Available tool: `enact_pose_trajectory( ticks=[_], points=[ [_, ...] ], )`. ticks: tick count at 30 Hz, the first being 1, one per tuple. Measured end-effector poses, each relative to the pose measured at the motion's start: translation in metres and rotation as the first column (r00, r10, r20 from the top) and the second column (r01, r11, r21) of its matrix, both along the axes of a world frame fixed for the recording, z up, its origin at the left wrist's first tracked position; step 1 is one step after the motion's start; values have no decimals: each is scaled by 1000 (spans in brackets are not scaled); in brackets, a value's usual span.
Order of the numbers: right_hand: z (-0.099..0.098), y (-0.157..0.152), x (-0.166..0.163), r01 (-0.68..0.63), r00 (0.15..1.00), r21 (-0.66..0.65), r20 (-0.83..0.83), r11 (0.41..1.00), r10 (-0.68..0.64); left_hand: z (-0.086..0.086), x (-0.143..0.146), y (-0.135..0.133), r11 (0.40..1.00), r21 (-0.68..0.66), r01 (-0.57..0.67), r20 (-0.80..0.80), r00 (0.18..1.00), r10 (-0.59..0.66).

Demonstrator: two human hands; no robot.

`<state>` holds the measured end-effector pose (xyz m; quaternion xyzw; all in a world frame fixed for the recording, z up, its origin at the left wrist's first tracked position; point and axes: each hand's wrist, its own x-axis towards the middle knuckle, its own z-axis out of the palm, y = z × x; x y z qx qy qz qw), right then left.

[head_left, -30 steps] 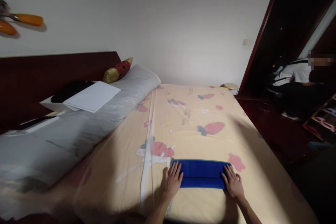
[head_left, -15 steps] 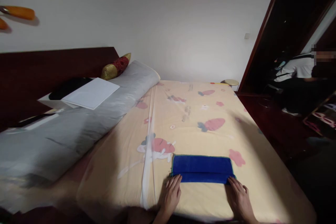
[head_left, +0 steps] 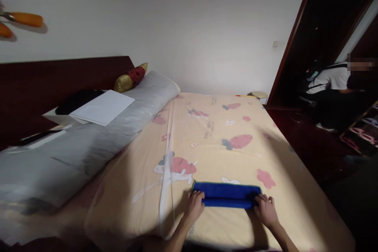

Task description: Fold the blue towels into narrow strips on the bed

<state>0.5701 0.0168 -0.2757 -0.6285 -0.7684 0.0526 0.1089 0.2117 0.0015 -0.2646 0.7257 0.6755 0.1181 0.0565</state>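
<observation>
A blue cloth (head_left: 226, 195) lies folded into a narrow strip on the yellow patterned bed sheet (head_left: 224, 141), near the bed's front edge. My left hand (head_left: 194, 206) grips the strip's left end with curled fingers. My right hand (head_left: 265, 208) grips its right end the same way. Both forearms reach in from the bottom of the view.
A long grey bolster (head_left: 88, 141) runs along the left by the dark headboard (head_left: 59, 78), with a white sheet of paper (head_left: 102, 106) and a red-gold cushion (head_left: 130, 78) on it. At the right, a person (head_left: 333, 82) sits in a dark doorway. A small stool (head_left: 259, 95) stands past the bed.
The blue cloth has been folded once more and is now a narrower strip. Both hands went from lying flat beside it to gripping its ends.
</observation>
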Motion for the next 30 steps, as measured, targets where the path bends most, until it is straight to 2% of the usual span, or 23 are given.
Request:
enact_pose_trajectory(
  ticks=[2, 4, 7, 10, 12, 14, 17, 20, 26, 30],
  points=[
    [-4, -4, -14, 8, 1000, 6, 1, 1000, -8, 0, 12, -2, 1000, -8, 3, -6, 1000, -3],
    [-11, -9, -39, -41, 999, 10, -14, 999, 41, -3, 33, -4, 999, -10, 45, -4, 999, -45],
    [-22, -18, -82, -211, 976, 42, -53, 977, 213, -8, 69, -9, 977, 12, 211, 16, 977, -212],
    [-28, -25, -102, -292, 952, 107, -64, 950, 300, -10, 84, -17, 934, 87, 347, -12, 938, -347],
    [-29, -28, -94, -304, 948, 140, -54, 942, 314, -7, 75, -22, 914, 119, 387, -66, 922, -382],
    [-30, -30, -71, -289, 953, 174, -37, 941, 300, -3, 55, -27, 912, 131, 389, -117, 920, -375],
    [-35, -37, -26, -170, 985, 215, -5, 962, 175, -1, 18, -34, 936, 153, 316, -163, 943, -291],
    [-41, -43, 3, -108, 994, 215, 8, 971, 109, -3, -3, -36, 945, 141, 294, -183, 946, -267],
    [-40, -44, 5, -73, 997, 229, -20, 971, 79, -10, -10, -32, 959, 129, 250, -158, 960, -229],
    [-51, -55, 12, -74, 997, 285, -10, 956, 80, -21, -31, -47, 942, 233, 242, -208, 959, -195]
  ],
)
